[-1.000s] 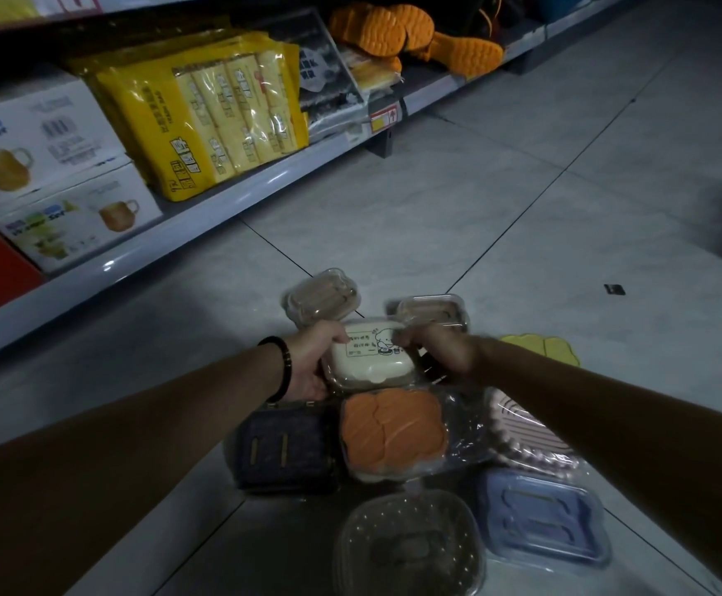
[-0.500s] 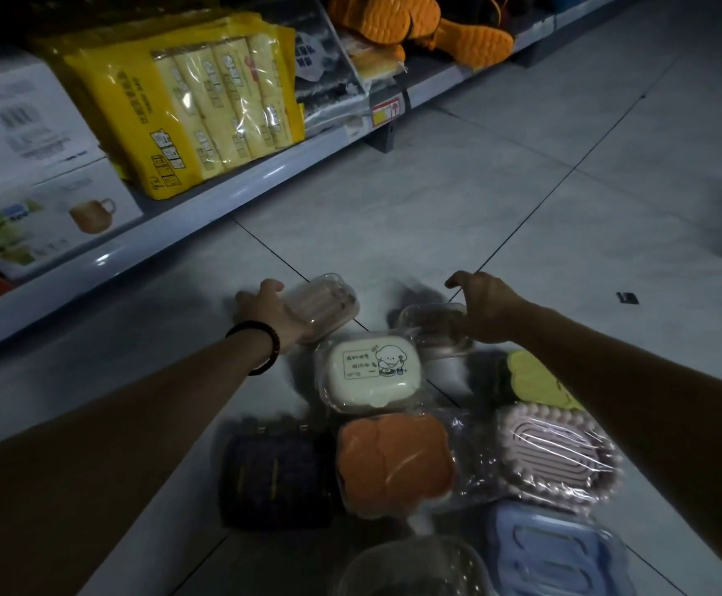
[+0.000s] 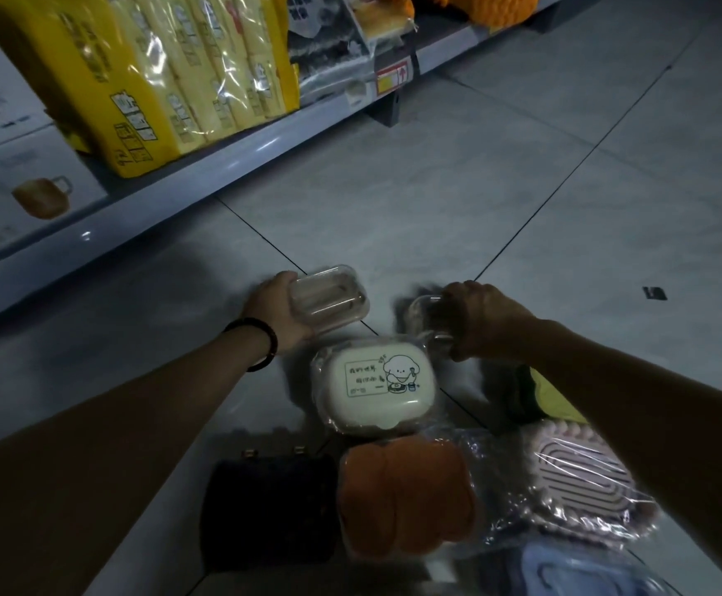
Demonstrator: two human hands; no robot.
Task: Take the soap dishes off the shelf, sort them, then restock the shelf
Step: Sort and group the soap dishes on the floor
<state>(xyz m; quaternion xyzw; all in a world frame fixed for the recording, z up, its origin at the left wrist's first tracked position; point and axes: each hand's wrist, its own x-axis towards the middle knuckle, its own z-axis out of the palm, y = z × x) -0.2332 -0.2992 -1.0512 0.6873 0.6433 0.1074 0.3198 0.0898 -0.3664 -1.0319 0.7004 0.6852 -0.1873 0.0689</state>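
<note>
Gripping clear soap dish (image 3: 329,301): left hand (image 3: 279,314) | right hand (image 3: 486,320) grips second clear dish (image 3: 420,312) | cream dish (image 3: 378,387) lettering illegible

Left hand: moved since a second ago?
Yes. The left hand went from the white cartoon dish away toward the shelf, now gripping the clear dish beyond it.

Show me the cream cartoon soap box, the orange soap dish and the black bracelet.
cream cartoon soap box (image 3: 376,387): head view, lid centre.
orange soap dish (image 3: 406,496): head view, top middle.
black bracelet (image 3: 274,344): head view, its band.
</note>
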